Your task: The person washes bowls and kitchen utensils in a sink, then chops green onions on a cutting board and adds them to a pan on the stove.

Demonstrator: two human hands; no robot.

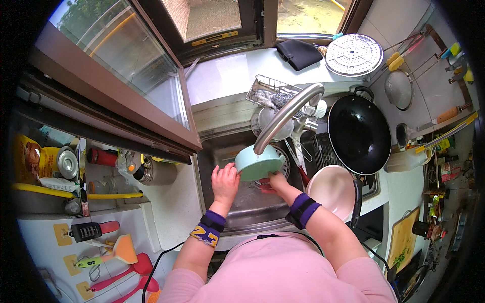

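Observation:
A pale mint-green bowl (257,166) is held tilted over the stainless steel sink (242,208), directly below the mouth of the curved faucet (290,113). My left hand (226,185) grips its left edge, thumb against the side and fingers spread along it. On the lower right edge, my right hand (278,182) has hold of the bowl, its fingers partly hidden beneath it. Something reddish shows under that hand; I cannot tell what it is. Whether water runs from the faucet is not clear.
At right, a pink pan (329,191) with a black handle and a black wok (359,132) stand close to my right arm. A wire basket (273,91) sits behind the faucet. An open window sash (151,79) reaches in from the left, near a steel flask (161,171).

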